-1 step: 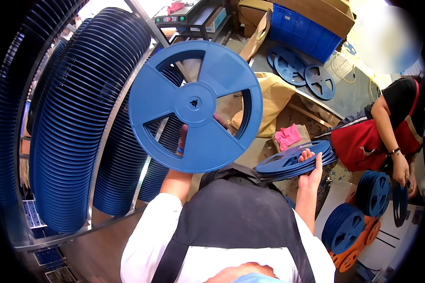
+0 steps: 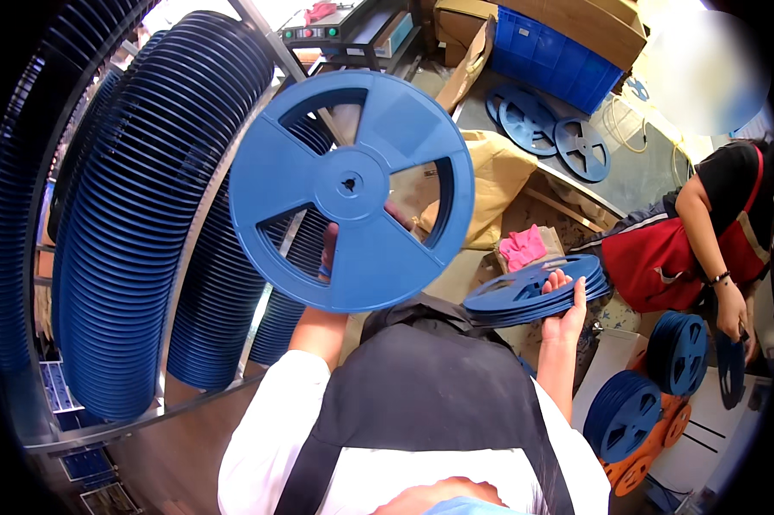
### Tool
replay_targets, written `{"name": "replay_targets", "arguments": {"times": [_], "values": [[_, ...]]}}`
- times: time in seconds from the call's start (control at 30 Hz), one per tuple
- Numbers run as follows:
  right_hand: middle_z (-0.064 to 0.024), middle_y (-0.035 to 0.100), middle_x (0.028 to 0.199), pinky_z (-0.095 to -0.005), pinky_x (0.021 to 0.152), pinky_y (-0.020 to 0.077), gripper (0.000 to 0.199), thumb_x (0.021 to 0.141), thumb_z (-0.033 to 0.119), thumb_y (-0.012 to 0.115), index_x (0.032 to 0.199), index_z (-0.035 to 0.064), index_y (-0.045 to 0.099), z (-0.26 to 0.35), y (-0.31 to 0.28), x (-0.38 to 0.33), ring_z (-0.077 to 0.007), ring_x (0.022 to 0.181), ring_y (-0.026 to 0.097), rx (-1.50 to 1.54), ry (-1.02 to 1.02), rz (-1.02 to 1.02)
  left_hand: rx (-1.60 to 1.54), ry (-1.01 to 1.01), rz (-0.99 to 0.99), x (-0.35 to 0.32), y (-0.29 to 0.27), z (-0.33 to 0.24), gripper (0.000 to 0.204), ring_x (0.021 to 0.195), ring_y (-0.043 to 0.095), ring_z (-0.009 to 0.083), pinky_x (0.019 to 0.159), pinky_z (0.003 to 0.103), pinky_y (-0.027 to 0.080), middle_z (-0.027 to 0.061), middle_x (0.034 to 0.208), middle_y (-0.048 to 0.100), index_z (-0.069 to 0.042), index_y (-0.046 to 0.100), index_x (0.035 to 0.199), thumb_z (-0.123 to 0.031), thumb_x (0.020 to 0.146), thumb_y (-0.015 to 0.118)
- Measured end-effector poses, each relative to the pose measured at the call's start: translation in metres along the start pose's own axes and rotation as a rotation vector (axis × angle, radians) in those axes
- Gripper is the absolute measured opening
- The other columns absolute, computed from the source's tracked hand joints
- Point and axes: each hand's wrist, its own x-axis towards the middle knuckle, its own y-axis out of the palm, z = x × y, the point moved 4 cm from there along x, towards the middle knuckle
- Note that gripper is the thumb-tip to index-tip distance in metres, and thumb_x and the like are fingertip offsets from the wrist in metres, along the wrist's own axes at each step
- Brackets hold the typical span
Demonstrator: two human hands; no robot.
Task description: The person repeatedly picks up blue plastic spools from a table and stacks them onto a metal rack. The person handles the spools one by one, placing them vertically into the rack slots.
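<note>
Plastic, judging by its look, forms the broad blue reel (image 2: pixel 352 206) facing you in the head view, raised between the racked rows of blue reels (image 2: pixel 121 232) and a tilted stack of blue reels (image 2: pixel 511 299). Your left hand (image 2: pixel 328 246) has hold of it from behind, spread so that digits show through two of the cut-out windows; how tightly they curl, and whether more reels back the front one, you cannot tell. Your right hand (image 2: pixel 563 324), palm up and half curled, holds the stack at its outer edge, fingertips showing above the top face and thumb at the rim. Expect each reel to be light and stiff, though its thin rim could bend or crack under a hard pinch, and the smooth faces may slide over one another. Take the raised reel near its hub or through its windows; cup the stack across all its edges.
</note>
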Motion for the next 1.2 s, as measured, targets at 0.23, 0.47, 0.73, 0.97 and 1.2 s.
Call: {"name": "replay_targets", "arguments": {"times": [0.23, 0.47, 0.73, 0.97, 1.2], "values": [[-0.0117, 0.064, 0.104, -0.0408, 0.086, 0.0525, 0.036, 0.092, 0.033, 0.060, 0.108, 0.0013, 0.054, 0.003, 0.008, 0.019, -0.0250, 0.095, 0.063, -0.027, 0.031, 0.060, 0.541, 0.326, 0.071, 0.005, 0.002, 0.001, 0.070, 0.121, 0.046, 0.0211, 0.108, 0.039, 0.036, 0.0080, 0.126, 0.051, -0.010, 0.046, 0.133, -0.045, 0.077, 0.072], [-0.0124, 0.061, 0.112, -0.0417, 0.092, 0.0474, 0.042, 0.093, 0.035, 0.057, 0.115, 0.0002, 0.051, -0.001, 0.009, 0.035, -0.0253, 0.100, 0.060, -0.107, 0.100, 0.103, 0.982, 0.569, -0.017, -0.009, 0.032, 0.013, 0.084, 0.121, 0.046, 0.0242, 0.107, 0.042, 0.034, 0.0129, 0.129, 0.048, -0.001, 0.039, 0.134, -0.058, 0.078, 0.064], [-0.0092, 0.063, 0.104, -0.0368, 0.083, 0.0485, 0.041, 0.089, 0.039, 0.061, 0.111, 0.0052, 0.053, -0.056, 0.017, 0.080, -0.0228, 0.093, 0.061, -0.177, 0.240, 0.204, 1.467, 0.977, -0.022, -0.102, 0.192, 0.045, 0.080, 0.111, 0.055, 0.0265, 0.095, 0.038, 0.046, 0.0166, 0.124, 0.052, 0.001, 0.042, 0.131, -0.033, 0.069, 0.079], [-0.0077, 0.062, 0.099, -0.0344, 0.075, 0.0482, 0.036, 0.089, 0.040, 0.061, 0.102, 0.0075, 0.052, -0.094, 0.048, 0.093, -0.0204, 0.087, 0.061, -0.211, 0.329, 0.254, 1.583, 1.443, -0.005, -0.133, 0.360, 0.056, 0.059, 0.109, 0.058, 0.0250, 0.097, 0.038, 0.046, 0.0139, 0.120, 0.059, 0.002, 0.050, 0.127, -0.026, 0.080, 0.070], [-0.0047, 0.062, 0.099, -0.0371, 0.082, 0.0460, 0.034, 0.089, 0.041, 0.060, 0.101, 0.0106, 0.052, -0.151, 0.077, 0.110, -0.0204, 0.090, 0.060, -0.226, 0.414, 0.282, 2.259, 1.539, -0.043, -0.143, 0.497, -0.031, 0.033, 0.112, 0.058, 0.0275, 0.100, 0.039, 0.045, 0.0226, 0.121, 0.057, -0.002, 0.056, 0.122, -0.017, 0.094, 0.050]]}}
